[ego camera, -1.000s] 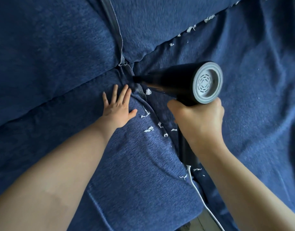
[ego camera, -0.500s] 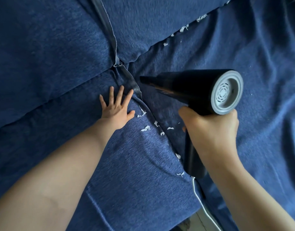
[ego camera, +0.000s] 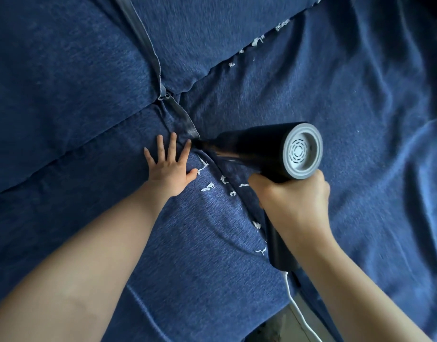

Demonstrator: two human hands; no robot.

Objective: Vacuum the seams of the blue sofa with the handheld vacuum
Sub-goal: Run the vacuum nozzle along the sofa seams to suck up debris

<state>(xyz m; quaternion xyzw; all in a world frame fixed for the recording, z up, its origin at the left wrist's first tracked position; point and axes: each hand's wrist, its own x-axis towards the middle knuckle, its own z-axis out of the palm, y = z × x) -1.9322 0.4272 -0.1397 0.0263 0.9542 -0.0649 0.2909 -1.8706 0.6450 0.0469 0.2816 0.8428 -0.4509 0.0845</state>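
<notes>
The blue sofa (ego camera: 311, 99) fills the view, its cushion seams meeting near centre. The step in hand looks like working the seam between seat cushions; next, the nozzle likely needs drawing toward 6 o'clock over the white scraps (ego camera: 207, 187). The right hand (ego camera: 292, 201) grips the handheld vacuum (ego camera: 267, 150) at 3 o'clock. The left hand (ego camera: 169, 164), fingers spread wide, presses the cushion just at 9 o'clock of the nozzle.
</notes>
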